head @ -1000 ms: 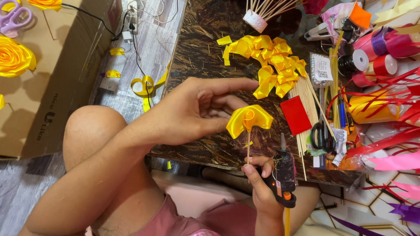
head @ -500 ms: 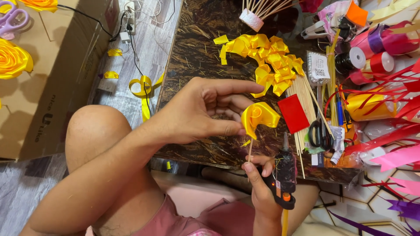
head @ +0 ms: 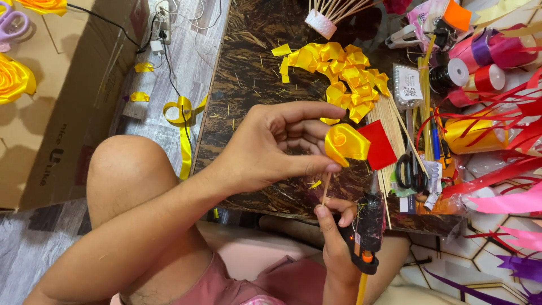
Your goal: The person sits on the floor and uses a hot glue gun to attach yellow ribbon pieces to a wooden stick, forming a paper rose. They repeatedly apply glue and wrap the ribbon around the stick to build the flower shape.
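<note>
The left hand (head: 265,149) pinches a rolled yellow ribbon bud (head: 345,143) atop a thin wooden stick (head: 326,189), its grip closed on the satin, which has curled tighter and shifted right over the last second. Below, the right hand (head: 337,237) clasps both the stick's foot and a black glue gun (head: 366,234) at the edge of the dark worktop (head: 248,73), near cut yellow ribbon petals (head: 339,68) and a red ribbon square (head: 379,146).
</note>
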